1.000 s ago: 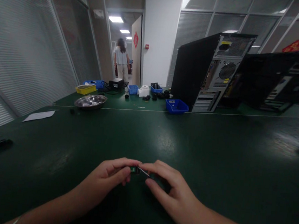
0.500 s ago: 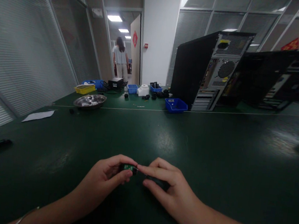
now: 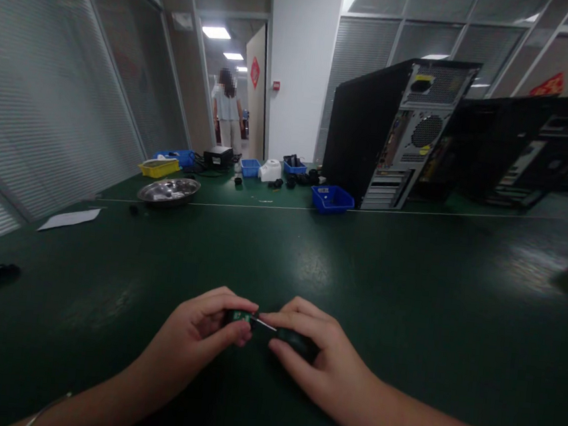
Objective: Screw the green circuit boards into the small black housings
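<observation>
I pinch a little green board [image 3: 240, 316] between the thumb and fingers of my left hand [image 3: 199, 335], just over the green table [image 3: 383, 276]. My right hand [image 3: 322, 367] is curled around a small black screwdriver [image 3: 296, 339], whose thin tip touches the board's right side. Far behind the board stand a blue bin [image 3: 332, 199], a black computer tower [image 3: 367, 127] and a shiny bowl [image 3: 168, 190].

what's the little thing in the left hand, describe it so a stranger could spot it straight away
On the big dark green table, look at the near edge where two hands meet. The left hand pinches a small green part, and the right hand points a black-handled tool at it. Its bright green face sets it apart from the dark tool and table.
</observation>
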{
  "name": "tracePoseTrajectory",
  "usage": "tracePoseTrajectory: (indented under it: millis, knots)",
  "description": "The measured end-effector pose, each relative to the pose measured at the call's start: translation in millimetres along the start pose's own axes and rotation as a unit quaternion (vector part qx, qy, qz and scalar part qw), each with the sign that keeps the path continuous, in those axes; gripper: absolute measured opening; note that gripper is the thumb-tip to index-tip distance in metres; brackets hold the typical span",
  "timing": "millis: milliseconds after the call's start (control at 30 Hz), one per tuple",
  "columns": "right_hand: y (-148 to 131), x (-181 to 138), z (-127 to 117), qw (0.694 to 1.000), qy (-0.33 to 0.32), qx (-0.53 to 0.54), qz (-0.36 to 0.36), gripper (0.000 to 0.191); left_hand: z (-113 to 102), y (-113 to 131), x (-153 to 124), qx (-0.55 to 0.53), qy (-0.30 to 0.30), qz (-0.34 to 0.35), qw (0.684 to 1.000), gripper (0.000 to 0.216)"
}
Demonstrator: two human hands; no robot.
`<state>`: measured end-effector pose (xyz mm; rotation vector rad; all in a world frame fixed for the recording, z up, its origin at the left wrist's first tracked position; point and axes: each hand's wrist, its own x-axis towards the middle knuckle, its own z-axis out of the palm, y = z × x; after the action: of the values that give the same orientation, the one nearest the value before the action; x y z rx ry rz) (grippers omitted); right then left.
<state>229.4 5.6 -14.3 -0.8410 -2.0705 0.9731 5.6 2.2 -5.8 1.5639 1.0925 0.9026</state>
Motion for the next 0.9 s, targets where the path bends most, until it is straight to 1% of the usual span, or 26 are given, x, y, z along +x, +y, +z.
tracePoseTrajectory:
  millis: [100, 300, 600, 767, 900]
  knots:
    - [-2.9, 0.0, -1.3, 1.0, -0.006, 0.011, -0.007, 0.035, 0.3, 2.4, 0.3, -0.031, 0.005, -0.003, 0.999, 0.017]
    - [-3.5, 0.1, -2.7, 1.0, -0.007, 0.019, -0.009, 0.031, -0.4, 4.5, 2.0, -0.059, -0.003, -0.019, 0.998, 0.013]
    - [1.5, -1.0, 0.3, 1.0, 0.006, 0.009, 0.001, 0.03, -0.3, 4.1, -0.7, -0.066, -0.008, -0.014, 0.998, 0.015]
    - [3.1, 0.2, -0.2, 1.0, -0.003, 0.008, -0.006, 0.028, -0.2, 4.4, -0.1, -0.078, -0.01, -0.013, 0.997, 0.015]
    - [3.9, 1.9, 0.6, 1.0, -0.001, 0.011, -0.005, 0.027, -0.5, -0.5, 2.3, -0.093, -0.013, -0.009, 0.996, 0.015]
